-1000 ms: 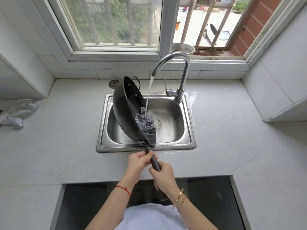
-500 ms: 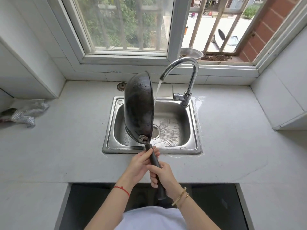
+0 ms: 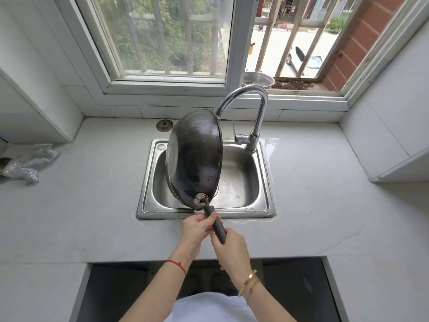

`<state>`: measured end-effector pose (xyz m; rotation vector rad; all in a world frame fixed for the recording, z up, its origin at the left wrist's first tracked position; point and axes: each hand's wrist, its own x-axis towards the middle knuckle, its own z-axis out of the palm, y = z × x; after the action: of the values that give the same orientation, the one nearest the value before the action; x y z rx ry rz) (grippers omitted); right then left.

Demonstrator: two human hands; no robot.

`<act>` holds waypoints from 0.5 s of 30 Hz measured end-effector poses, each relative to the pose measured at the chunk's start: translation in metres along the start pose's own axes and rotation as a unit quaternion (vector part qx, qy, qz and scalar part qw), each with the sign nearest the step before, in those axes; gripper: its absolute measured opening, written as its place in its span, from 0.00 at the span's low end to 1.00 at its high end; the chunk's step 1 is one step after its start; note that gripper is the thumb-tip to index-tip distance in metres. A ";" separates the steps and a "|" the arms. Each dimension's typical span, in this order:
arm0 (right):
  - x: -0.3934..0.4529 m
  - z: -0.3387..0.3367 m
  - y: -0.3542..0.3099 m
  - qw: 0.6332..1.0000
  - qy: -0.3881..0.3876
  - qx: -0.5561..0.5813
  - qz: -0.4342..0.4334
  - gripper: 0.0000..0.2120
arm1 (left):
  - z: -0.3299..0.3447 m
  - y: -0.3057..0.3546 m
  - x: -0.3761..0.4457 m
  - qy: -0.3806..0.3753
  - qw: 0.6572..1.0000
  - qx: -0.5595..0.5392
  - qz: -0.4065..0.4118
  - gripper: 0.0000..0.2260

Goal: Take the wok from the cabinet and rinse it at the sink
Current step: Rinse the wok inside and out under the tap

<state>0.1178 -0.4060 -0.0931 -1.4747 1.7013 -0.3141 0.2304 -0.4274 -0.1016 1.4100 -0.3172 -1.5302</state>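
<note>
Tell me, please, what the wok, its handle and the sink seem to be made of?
Wok: dark seasoned metal, probably steel or iron, with a dull wet sheen. Handle: matte black, likely plastic. Sink: brushed stainless steel, silvery with soft reflections.

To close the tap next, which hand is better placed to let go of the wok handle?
Probably the right hand: the faucet lever sits on the right of the sink, and the left hand grips nearer the wok.

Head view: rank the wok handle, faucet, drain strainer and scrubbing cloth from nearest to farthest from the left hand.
1. wok handle: gripped by the left hand.
2. drain strainer: on the counter behind the sink's left corner.
3. faucet: behind the sink, right; close to the strainer's rank.
4. scrubbing cloth: far left on the counter.
</note>
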 end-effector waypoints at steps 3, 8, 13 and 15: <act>0.003 0.002 0.003 0.999 -0.024 0.022 0.008 0.09 | 0.003 -0.001 0.000 0.024 0.999 0.023 0.008 0.05; 0.002 0.004 0.012 0.993 -0.053 0.104 0.018 0.03 | 0.006 -0.008 0.002 0.047 0.997 0.067 0.010 0.08; 0.004 0.003 0.014 0.988 -0.065 0.139 0.011 0.04 | 0.006 -0.008 0.004 0.058 0.993 0.097 0.013 0.09; 0.005 0.002 0.013 0.988 -0.063 0.140 0.006 0.05 | 0.008 -0.006 0.005 0.059 0.993 0.102 0.017 0.10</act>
<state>0.1103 -0.4065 -0.1056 -1.2510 1.4964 -0.4258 0.2218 -0.4319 -0.1066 1.6407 -0.4318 -1.4109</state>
